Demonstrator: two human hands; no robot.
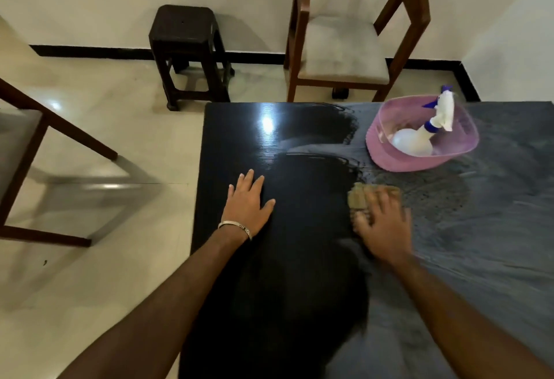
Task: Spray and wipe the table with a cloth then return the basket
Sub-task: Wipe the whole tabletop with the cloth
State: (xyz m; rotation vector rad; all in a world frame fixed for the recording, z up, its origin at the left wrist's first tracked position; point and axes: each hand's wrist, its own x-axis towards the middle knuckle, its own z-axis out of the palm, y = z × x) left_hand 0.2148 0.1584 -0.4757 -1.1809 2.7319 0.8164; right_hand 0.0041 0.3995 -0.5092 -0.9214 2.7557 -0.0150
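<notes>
The cloth [364, 198] lies on the dark tabletop [299, 273] under the blurred right hand [382, 222], fingers pressed onto it. The left hand [248, 201] rests flat, fingers spread, holding nothing. The pink basket [398, 159] with the spray bottle [419, 138] sits beyond.

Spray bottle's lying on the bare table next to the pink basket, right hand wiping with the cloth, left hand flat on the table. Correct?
Not quite. The spray bottle lies inside the pink basket, not on the bare table beside it; the head view shows this. The rest holds: the right hand is on the cloth, blurred mid-wipe, and the left hand lies flat on the table.
</notes>
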